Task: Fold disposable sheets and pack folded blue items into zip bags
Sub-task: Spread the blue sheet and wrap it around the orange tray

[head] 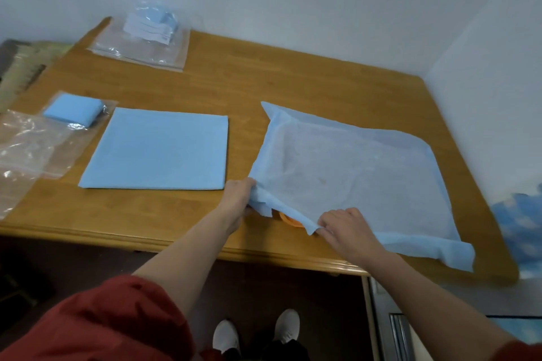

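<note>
Sheet being handled: a thin pale blue disposable sheet [357, 173] is spread over the right half of the wooden table [293, 82].
Sheet look: it is semi-translucent, with the wood showing through its grey-blue middle; its edges are a stronger blue, with a doubled band at the table's near right corner and a wavy, slightly rumpled outline.
Left hand: the left hand [237, 199] has its fingers curled round the sheet's bunched near-left corner, lifting it slightly off the table.
Right hand: the right hand [346, 228] pinches the sheet's near edge close to the table's front edge, fingers closed on the fabric.
Orange object: an orange object [289, 220] shows partly on the table under the lifted edge, between the two hands; what it is cannot be told.
Folded sheet: a flat, smooth blue folded sheet [158, 149], roughly square, lies at the table's middle left.
Small folded item: a compact blue folded item [73, 110] sits inside the mouth of a clear zip bag [26, 149] at the table's left edge.
Far bag: a second clear bag [140, 44] with blue contents and a white label lies at the table's far left corner.
</note>
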